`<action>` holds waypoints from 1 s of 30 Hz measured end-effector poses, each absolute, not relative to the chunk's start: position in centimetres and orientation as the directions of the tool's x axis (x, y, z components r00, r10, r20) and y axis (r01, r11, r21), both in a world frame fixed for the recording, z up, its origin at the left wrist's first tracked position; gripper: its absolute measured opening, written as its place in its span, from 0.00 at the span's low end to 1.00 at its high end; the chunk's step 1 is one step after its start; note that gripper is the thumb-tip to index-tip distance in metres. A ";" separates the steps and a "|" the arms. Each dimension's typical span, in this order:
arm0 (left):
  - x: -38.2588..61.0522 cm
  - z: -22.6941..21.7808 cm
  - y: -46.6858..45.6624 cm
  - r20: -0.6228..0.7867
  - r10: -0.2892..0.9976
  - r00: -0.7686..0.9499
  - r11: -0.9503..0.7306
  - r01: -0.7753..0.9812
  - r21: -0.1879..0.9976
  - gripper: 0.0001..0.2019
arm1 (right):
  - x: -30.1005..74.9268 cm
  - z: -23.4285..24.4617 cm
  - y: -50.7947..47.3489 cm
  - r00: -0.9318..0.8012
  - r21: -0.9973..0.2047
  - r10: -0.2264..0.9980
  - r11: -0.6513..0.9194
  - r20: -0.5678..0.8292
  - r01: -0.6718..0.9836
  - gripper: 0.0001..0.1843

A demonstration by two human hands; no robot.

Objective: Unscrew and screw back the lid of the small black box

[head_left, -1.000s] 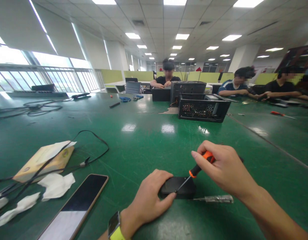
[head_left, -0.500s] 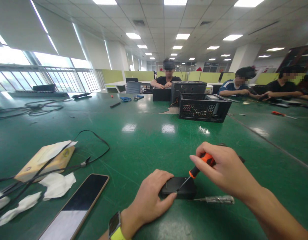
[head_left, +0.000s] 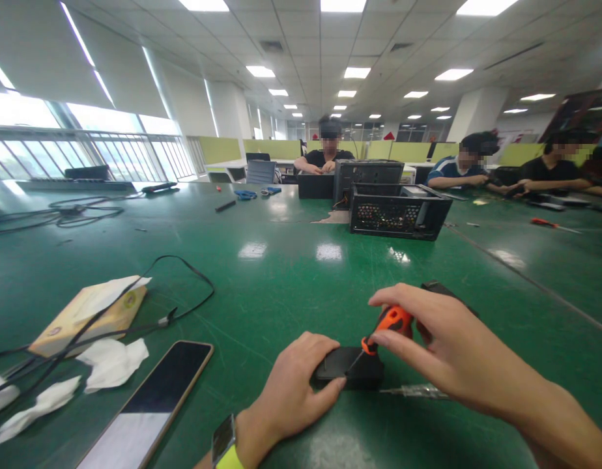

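Note:
A small flat black device (head_left: 347, 369) lies on the green table near its front edge. My left hand (head_left: 294, 391) grips its left end with fingers wrapped round it. An orange-handled screwdriver (head_left: 385, 326) is held in my right hand (head_left: 445, 348), its thin shaft slanting down-left so the tip touches the device's top. A silvery tool (head_left: 414, 391) lies on the table just right of the device, partly under my right wrist. A dark flat piece (head_left: 440, 290) shows behind my right hand.
A phone (head_left: 149, 407) lies face up at front left, beside crumpled tissues (head_left: 113, 361), a tan box (head_left: 88, 312) and a black cable (head_left: 184, 286). Black computer cases (head_left: 396, 212) stand mid-table. Three people sit working at the far side. A red screwdriver (head_left: 550, 224) lies far right.
My right hand has dropped lower and nearer the device, tilting the screwdriver more steeply. My left hand and the device have stayed put.

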State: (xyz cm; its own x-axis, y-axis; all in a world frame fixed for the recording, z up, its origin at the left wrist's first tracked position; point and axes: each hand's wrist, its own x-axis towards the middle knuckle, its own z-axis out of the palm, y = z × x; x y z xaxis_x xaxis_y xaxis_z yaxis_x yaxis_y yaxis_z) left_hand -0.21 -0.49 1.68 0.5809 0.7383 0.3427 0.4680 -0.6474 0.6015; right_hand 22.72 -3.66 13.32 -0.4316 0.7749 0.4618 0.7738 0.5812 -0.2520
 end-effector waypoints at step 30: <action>-0.2 1.9 -0.5 0.394 0.744 0.540 -0.663 0.521 0.537 0.15 | 28.5 4.5 -7.0 -0.232 -0.275 0.968 0.197 -0.101 0.941 0.06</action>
